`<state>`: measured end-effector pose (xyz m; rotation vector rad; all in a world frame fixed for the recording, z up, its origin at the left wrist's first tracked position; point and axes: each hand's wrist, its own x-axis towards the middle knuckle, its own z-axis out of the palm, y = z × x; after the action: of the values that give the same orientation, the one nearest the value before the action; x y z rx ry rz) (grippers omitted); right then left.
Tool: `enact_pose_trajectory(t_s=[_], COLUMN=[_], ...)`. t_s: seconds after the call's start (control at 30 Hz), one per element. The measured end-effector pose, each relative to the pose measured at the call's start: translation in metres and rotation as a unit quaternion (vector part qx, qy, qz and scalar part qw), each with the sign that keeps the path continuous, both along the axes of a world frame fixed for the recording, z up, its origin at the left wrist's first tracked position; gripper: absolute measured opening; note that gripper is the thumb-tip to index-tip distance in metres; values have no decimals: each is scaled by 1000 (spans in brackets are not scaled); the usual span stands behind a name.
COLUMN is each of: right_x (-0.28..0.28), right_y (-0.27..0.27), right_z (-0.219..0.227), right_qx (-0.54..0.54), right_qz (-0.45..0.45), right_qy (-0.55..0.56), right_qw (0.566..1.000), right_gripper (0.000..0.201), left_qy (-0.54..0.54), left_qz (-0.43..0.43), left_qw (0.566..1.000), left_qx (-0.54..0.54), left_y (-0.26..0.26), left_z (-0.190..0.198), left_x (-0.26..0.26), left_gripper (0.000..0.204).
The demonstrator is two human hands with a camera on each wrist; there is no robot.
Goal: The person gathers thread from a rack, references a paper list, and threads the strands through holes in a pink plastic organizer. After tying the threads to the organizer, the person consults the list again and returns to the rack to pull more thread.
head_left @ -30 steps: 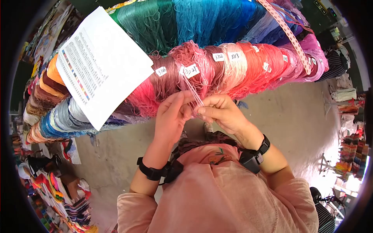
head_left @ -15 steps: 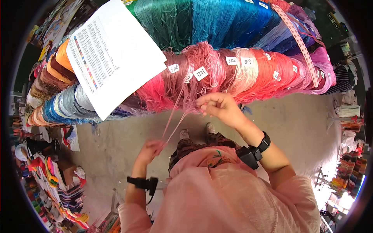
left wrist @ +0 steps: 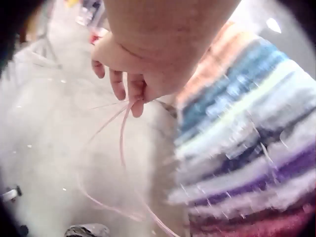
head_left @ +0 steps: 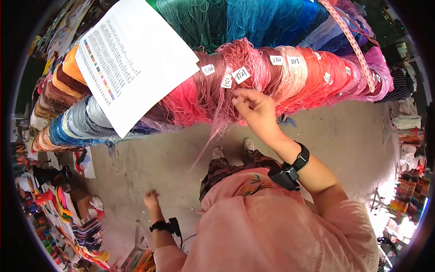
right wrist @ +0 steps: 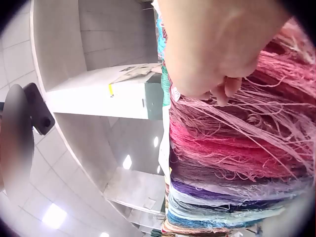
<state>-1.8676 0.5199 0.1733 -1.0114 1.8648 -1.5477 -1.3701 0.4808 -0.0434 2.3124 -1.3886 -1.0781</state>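
Observation:
My left hand [head_left: 152, 199] is low at the left, away from the rack. In the left wrist view its thumb and finger pinch thin pale pink threads [left wrist: 123, 148] that trail downward. My right hand [head_left: 258, 111] is at the front of the thread bundles, fingers bent, with thumb and forefinger together on dusty pink thread [head_left: 222, 111] just under the paper tag marked 3721 [head_left: 240, 75]. The right wrist view shows its fingertips against the pink strands [right wrist: 237, 111]. Another small tag [head_left: 226, 81] hangs beside it. Loose pink ends dangle below the bundle.
Rows of coloured thread hanks, red [head_left: 312, 75], blue [head_left: 272, 22] and grey [head_left: 86, 122], fill the rack. A printed sheet [head_left: 149, 59] lies over them at the left. A pink strap [head_left: 346, 38] crosses at the right. More yarn [head_left: 63, 217] is at lower left.
My left hand has drawn pink threads out of the bundle, down and to the left, far from the rack. The right hand stayed at the bundle and has risen nearer the tags.

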Motion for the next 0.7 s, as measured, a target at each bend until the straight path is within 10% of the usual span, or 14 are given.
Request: enact_pose_trajectory(t_s=[0.17,0.33,0.43,0.7], right_x=[8,-2,-5,-3], right_y=[-22,-2,15,33], right_z=[2,-1,13,36], right_qx=[7,-49,-64,-57], right_qz=[-68,-6,53,108], right_qy=[0,-80,-229,-372], right_qw=[998,996,970,920], right_gripper=[10,8,8,10], left_qy=[351,718,759,664], left_qz=[-291,-95,-129,-193], left_qw=[889,647,573,695], left_qx=[-41,237,281,199], left_y=[-42,-36,-34,-33], left_z=[126,232,251,254], left_x=[-217,-303,-326,-382], left_gripper=[17,16,17,22])
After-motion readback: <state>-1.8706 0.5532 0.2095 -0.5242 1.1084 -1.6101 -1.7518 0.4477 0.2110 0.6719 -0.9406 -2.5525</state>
